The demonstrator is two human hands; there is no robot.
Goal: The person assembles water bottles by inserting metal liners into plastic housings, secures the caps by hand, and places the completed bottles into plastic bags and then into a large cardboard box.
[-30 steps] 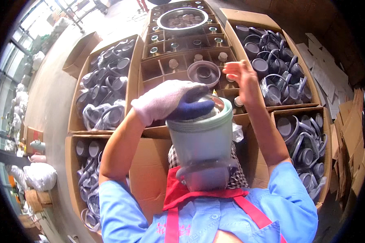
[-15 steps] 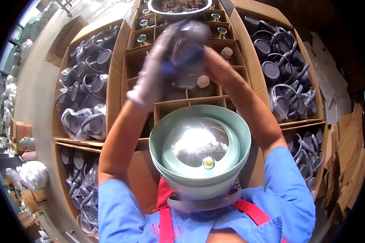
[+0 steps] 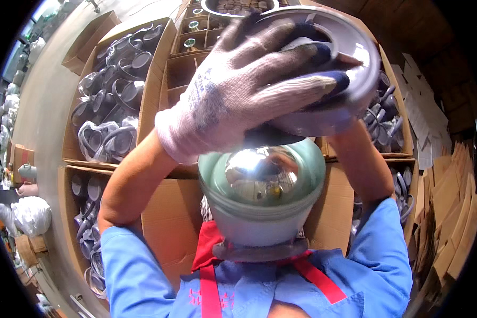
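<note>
My left hand (image 3: 238,93), in a whitish knit glove with dark fingertips, is wrapped over a grey-purple round plastic casing (image 3: 363,85), raised close to the camera. The casing is tilted, with its round opening partly covered by the fingers. My right forearm (image 3: 355,153) runs up behind the casing, which hides nearly all of the right hand. Below, against my chest, stands a pale green casing (image 3: 209,177) holding a mirrored glass liner (image 3: 262,172), domed end up, with a small yellowish tip.
Open cartons of grey-purple handled plastic parts (image 3: 127,90) stand at left and right. Between them is a divided carton (image 3: 180,74) with shiny bottle-like necks in its cells. A basin of brown blocks (image 3: 238,7) stands at the back; flattened cardboard (image 3: 445,206) leans at right.
The grey-purple casing has come up closer to the camera and moved right, tilting. My left hand has moved across it with fingers spread over its opening. My right hand has gone behind it.
</note>
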